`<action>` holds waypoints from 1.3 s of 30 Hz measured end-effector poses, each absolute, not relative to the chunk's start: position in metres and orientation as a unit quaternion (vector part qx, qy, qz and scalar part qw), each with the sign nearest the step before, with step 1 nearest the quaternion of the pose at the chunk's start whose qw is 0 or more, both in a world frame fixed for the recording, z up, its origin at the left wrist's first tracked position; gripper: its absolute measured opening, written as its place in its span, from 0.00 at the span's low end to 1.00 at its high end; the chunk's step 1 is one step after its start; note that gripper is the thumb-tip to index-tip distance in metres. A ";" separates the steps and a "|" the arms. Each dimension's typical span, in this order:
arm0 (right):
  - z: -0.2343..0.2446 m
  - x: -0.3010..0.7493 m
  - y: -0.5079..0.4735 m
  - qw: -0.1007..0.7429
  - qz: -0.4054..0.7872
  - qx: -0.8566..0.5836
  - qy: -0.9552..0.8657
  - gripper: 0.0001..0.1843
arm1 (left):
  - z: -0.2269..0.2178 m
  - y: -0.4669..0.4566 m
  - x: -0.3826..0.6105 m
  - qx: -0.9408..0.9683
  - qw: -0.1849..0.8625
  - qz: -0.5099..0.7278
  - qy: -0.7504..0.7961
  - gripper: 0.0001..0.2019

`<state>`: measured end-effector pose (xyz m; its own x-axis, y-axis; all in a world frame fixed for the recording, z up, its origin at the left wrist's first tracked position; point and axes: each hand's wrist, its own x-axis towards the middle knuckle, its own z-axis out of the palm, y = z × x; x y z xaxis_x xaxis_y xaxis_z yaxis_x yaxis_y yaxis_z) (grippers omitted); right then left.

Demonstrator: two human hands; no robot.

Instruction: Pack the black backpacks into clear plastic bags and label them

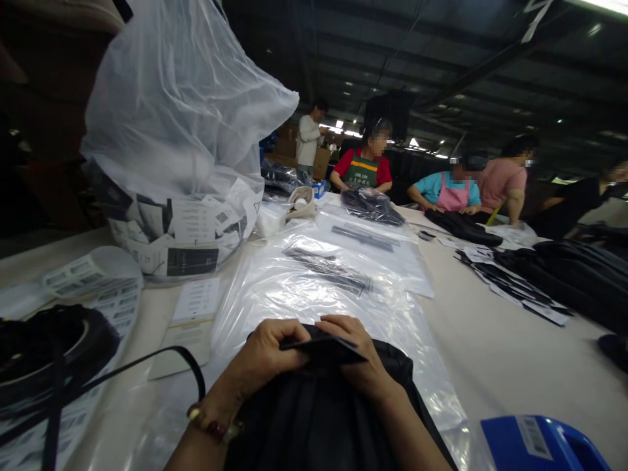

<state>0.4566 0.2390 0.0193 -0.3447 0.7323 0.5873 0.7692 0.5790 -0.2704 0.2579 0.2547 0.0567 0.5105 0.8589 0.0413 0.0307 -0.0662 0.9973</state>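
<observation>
My left hand (pixel 278 350) pinches the left end of a flat black tag (pixel 331 348), with the thumb under it. At the tag's other end, my right hand (pixel 360 353) has its fingers curled behind, also gripping it. Folded black fabric, seemingly a garment (pixel 314 425), lies beneath both hands and against my front. A beaded bracelet (pixel 210 422) circles my left wrist. Under the fabric spreads a stack of clear plastic bags (pixel 275 294) with dark printed strips. What the tag is fixed to is hidden by my fingers.
A clear sack of printed tags (pixel 181 229) stands at left, near a barcode label roll (pixel 112 294) and black tape coil (pixel 73 347). Paper cards (pixel 189 314) lie beside the bags. Bottom right is a blue plastic tool (pixel 540 441). Black garments (pixel 574 268) and several co-workers occupy the far side.
</observation>
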 end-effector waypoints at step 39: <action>0.025 0.460 0.239 0.417 0.193 -0.510 -0.727 0.05 | 0.069 0.253 0.245 0.554 0.633 0.410 0.354 0.08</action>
<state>0.4596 0.2390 0.0254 -0.1321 0.9025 0.4099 0.5800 0.4057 -0.7064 0.2452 0.2529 0.0694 0.4141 0.9102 0.0064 -0.1264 0.0506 0.9907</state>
